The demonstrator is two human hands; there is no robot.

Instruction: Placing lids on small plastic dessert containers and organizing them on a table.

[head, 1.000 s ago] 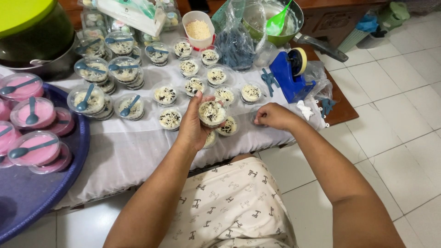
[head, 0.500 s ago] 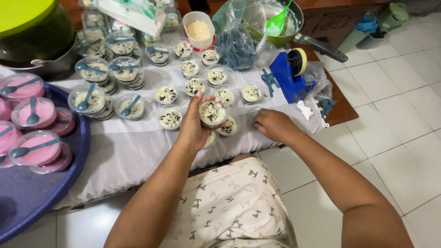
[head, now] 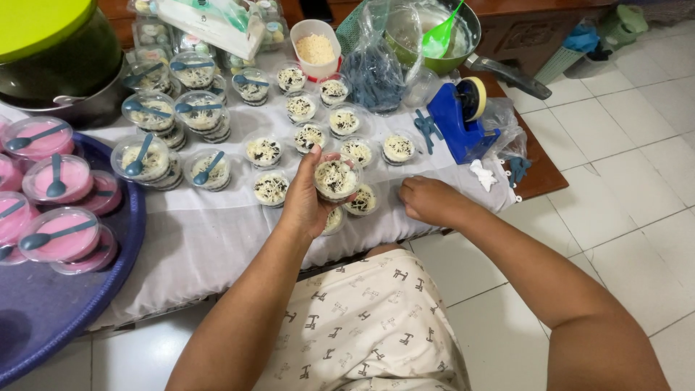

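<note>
Low table (head: 217,239) under a white cloth, crowded: blue tray (head: 65,318) of pink lidded cups at its left edge, stacked lidded cups with blue spoons behind, open cups (head: 311,137) in rows at centre, blue tape dispenser (head: 460,119) on the right

Left hand (head: 308,199) raised just above the front row, grip closed round one small dessert cup (head: 336,179) with a shredded pale topping; no lid seen on it

Right hand (head: 427,200) rests on the cloth at the table's front edge, fingers curled; cannot tell whether it holds anything

Risks, judged:
- held cup tilts, topping spills onto the cups beneath
- forearm or wrist knocks the front row, which sits near the table edge
- cloth dragged by the right hand, shifting the stacks
</note>
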